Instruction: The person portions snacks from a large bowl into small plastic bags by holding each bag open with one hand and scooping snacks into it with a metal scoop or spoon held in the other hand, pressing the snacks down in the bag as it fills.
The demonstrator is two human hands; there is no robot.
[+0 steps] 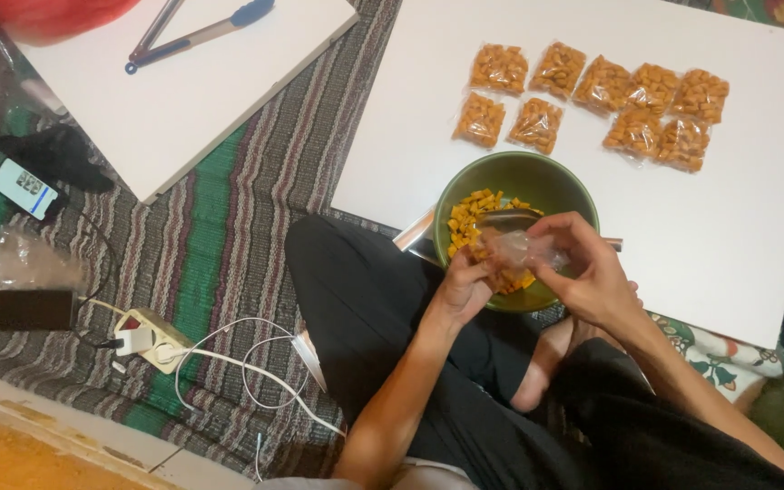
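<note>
Striped floor mat, white board on it | left hand [461, 292] and right hand [592, 272] both pinch small clear bag [521, 249] over green bowl [519, 172] of orange snacks | bag probably light, soft, slippery; better hold at mouth edge | filled bags [596, 102] lie far.

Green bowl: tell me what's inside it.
The green bowl holds orange snack pieces and a metal spoon. The left hand and right hand hold a clear bag above it, covering the near part of the bowl's contents.
</note>
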